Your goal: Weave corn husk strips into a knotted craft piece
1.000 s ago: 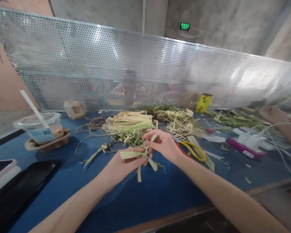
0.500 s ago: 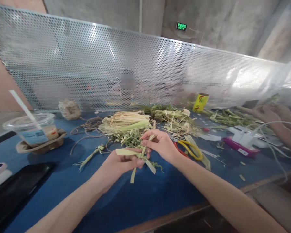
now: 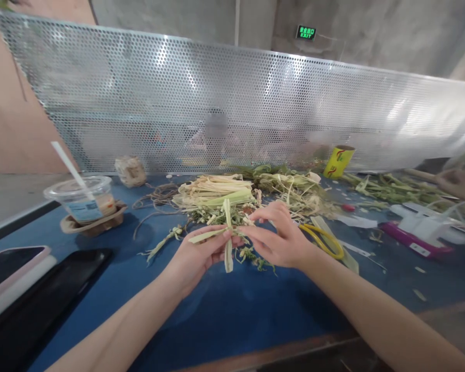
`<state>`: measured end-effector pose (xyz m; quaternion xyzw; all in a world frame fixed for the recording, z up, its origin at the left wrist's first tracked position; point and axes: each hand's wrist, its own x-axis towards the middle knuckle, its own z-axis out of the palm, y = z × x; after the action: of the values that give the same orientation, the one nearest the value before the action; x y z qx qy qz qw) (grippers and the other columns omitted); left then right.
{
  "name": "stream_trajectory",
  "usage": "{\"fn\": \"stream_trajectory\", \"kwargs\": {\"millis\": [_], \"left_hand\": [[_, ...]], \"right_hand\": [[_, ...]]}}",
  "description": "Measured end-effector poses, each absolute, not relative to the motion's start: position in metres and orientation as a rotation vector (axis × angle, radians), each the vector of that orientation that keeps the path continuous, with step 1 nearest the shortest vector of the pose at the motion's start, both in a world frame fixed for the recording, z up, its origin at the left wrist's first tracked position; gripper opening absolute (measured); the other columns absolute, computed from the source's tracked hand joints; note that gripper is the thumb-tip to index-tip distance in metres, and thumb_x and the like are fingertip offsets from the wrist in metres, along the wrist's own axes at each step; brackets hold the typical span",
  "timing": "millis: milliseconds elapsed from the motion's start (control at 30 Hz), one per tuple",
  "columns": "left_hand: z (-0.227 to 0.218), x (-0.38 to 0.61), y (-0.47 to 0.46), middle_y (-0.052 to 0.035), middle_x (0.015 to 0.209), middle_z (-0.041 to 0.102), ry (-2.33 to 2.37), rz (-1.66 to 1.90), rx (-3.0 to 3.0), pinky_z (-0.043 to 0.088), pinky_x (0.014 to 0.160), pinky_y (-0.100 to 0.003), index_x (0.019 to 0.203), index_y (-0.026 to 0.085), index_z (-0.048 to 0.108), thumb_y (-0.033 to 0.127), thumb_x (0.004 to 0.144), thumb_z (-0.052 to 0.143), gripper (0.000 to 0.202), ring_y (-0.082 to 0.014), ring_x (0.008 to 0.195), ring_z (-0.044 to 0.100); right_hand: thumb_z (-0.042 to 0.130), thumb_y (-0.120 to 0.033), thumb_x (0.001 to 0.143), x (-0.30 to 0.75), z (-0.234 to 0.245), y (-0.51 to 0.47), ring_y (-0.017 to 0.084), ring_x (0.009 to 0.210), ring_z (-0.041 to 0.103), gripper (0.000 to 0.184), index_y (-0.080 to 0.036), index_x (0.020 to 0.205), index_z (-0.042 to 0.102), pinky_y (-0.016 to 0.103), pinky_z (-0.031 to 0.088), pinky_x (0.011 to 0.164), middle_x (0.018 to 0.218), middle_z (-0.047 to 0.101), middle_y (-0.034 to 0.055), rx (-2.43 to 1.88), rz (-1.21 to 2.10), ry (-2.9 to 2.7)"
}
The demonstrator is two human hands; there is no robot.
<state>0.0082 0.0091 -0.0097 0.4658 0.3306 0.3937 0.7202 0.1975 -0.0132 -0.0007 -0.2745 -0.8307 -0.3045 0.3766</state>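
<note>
My left hand (image 3: 203, 250) pinches several pale green corn husk strips (image 3: 228, 257) where they cross. One strip stands up and hangs down past the fingers, and another sticks out to the left. Close by on the right, my right hand (image 3: 281, 235) has its fingers apart, with the fingertips at the right side of the crossed strips. Whether they touch the husk is hard to see. Behind the hands lie small green plant scraps (image 3: 205, 216) and a stack of dried husks (image 3: 213, 190). Yellow-handled scissors (image 3: 327, 243) lie partly hidden beside my right hand.
At left, a lidded cup (image 3: 83, 206) with a straw sits in a cardboard holder, near phones (image 3: 77, 279). A yellow tube (image 3: 339, 161) stands by the perforated screen (image 3: 147, 103). A purple power strip (image 3: 414, 242) with cables lies right, near another person's hand (image 3: 459, 181).
My right hand has let go of the strip it pinched and spread its fingers. The crossed strips have turned, one now upright. The view has shifted left.
</note>
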Motion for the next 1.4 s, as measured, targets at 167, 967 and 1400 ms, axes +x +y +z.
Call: {"fn": "stream_trajectory", "kwargs": {"millis": [167,967,1400], "left_hand": [[-0.010,0.008,0.008,-0.0039,0.068,0.068,0.694,0.901,1.004,0.050,0.064,-0.023,0.079,0.013,0.061,0.023,0.066,0.068,0.018,-0.0136,0.066,0.064],[-0.008,0.005,0.007,0.0001,0.064,0.061,0.855,1.125,1.563,0.040,0.053,-0.020,0.079,0.016,0.063,0.027,0.064,0.066,0.019,-0.0102,0.054,0.052],[-0.012,0.005,0.008,-0.0043,0.076,0.067,0.865,1.136,1.608,0.042,0.056,-0.023,0.086,0.018,0.068,0.027,0.064,0.066,0.024,-0.0154,0.063,0.057]], "right_hand": [[0.054,-0.015,0.074,0.196,-0.005,-0.015,0.018,0.084,0.047,0.030,-0.024,0.102,0.051,0.035,0.035,0.071,0.100,0.047,0.0069,-0.726,-0.787,-2.213],[0.060,-0.018,0.073,0.177,-0.007,-0.009,0.016,0.087,0.059,0.005,-0.022,0.074,0.062,0.032,0.046,0.080,0.088,0.063,0.0042,-0.900,0.206,-1.886],[0.064,-0.024,0.067,0.175,-0.009,-0.006,0.013,0.065,0.059,0.012,-0.018,0.076,0.058,0.026,0.048,0.062,0.070,0.062,0.0009,-1.041,0.949,-1.542]]}}
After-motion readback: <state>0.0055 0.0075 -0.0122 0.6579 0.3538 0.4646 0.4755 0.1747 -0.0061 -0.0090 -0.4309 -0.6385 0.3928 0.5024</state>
